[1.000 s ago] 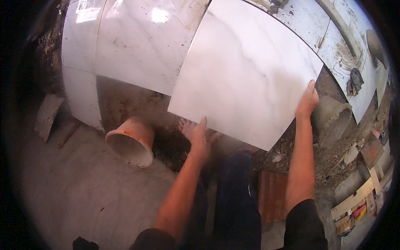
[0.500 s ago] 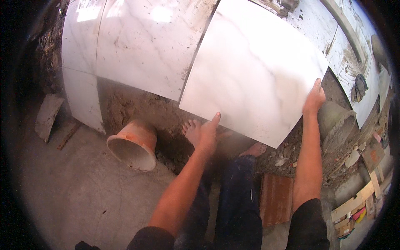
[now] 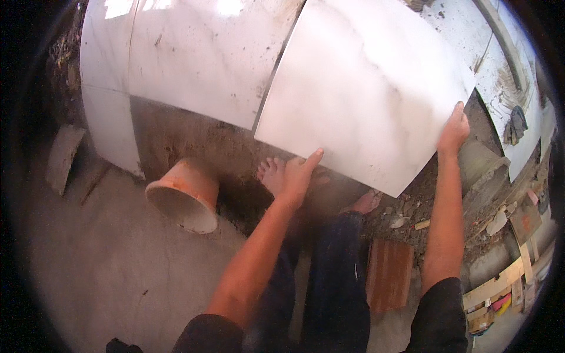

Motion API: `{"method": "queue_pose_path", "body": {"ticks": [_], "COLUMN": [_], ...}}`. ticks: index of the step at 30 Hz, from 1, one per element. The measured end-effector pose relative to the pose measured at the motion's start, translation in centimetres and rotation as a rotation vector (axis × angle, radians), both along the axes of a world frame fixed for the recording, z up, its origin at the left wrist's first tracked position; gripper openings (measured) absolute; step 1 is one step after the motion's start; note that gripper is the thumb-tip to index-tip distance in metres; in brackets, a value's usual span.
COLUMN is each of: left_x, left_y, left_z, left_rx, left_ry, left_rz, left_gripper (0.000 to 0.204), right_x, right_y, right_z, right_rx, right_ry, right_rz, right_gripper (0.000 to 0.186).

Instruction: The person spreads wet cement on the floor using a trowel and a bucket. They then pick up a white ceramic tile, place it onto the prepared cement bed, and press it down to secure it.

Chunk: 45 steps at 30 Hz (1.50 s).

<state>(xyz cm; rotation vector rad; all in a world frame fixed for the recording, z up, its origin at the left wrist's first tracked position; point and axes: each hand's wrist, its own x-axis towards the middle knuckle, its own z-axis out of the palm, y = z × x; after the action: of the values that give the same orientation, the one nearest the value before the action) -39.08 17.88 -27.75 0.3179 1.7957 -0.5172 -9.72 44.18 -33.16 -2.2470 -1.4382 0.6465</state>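
Observation:
A large white floor tile [image 3: 365, 94] with faint grey veins is held between my two hands, its near edge tilted toward me. My left hand [image 3: 299, 177] grips the near edge, thumb on top and fingers hidden beneath. At the right edge, my right hand [image 3: 453, 129] holds on the same way, its thumb lying along the top. A laid white tile [image 3: 206, 65] borders the held one on the left, with a narrow dark gap between them. Damp brown mortar or soil [image 3: 176, 129] shows below that laid tile and around my bare feet.
An orange bucket [image 3: 187, 197] lies on its side on the concrete floor [image 3: 135, 276]. Another grey bucket [image 3: 479, 167] stands by my right forearm. A reddish-brown tile [image 3: 389, 275] is near my right leg. Dark gloves [image 3: 515, 125] rest on a tile at right, and wood scraps [image 3: 497, 285] lie lower right.
The view has shifted slightly, and the held tile sits a little farther right and up in the picture. Both hands keep their grip on it.

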Motion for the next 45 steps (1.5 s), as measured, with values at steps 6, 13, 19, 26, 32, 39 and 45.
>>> {"method": "queue_pose_path", "body": {"ticks": [6, 13, 19, 26, 32, 39, 45], "left_x": [0.1, 0.9, -1.6, -1.3, -0.9, -4.7, -11.4], "left_y": [-4.6, -4.0, -2.3, 0.2, 0.5, 5.3, 9.9], "left_z": [-3.5, -3.4, -3.4, -1.8, -1.1, 3.4, -1.6], "left_rx": [0.162, 0.207, 0.292, 0.225, 0.290, 0.242, 1.188], "left_ry": [-0.362, 0.206, -0.441, -0.353, -0.263, -0.247, 0.627], "left_rz": [0.796, -0.171, 1.077, 1.108, 1.162, 0.464, -0.507], "left_gripper": [0.113, 0.073, 0.059, 0.041, 0.045, 0.047, 0.058], "right_x": [0.4, 2.4, 3.1, 2.2, 3.4, 0.2, -4.0], "right_y": [1.0, 0.6, -0.1, 0.5, 0.7, 0.5, -0.8], "right_z": [0.5, -0.7, -1.1, 0.7, 0.2, 3.0, 2.2], "right_rx": [-0.261, -0.185, -0.180, -0.326, -0.291, -0.353, 0.251], "right_ry": [-0.099, -0.114, -0.093, 0.031, -0.162, -0.467, -0.651], "right_rz": [0.109, 0.114, 0.197, 0.113, 0.365, 0.360, 0.615], "right_gripper": [0.059, 0.063, 0.062, 0.045, 0.037, 0.044, 0.065]}}
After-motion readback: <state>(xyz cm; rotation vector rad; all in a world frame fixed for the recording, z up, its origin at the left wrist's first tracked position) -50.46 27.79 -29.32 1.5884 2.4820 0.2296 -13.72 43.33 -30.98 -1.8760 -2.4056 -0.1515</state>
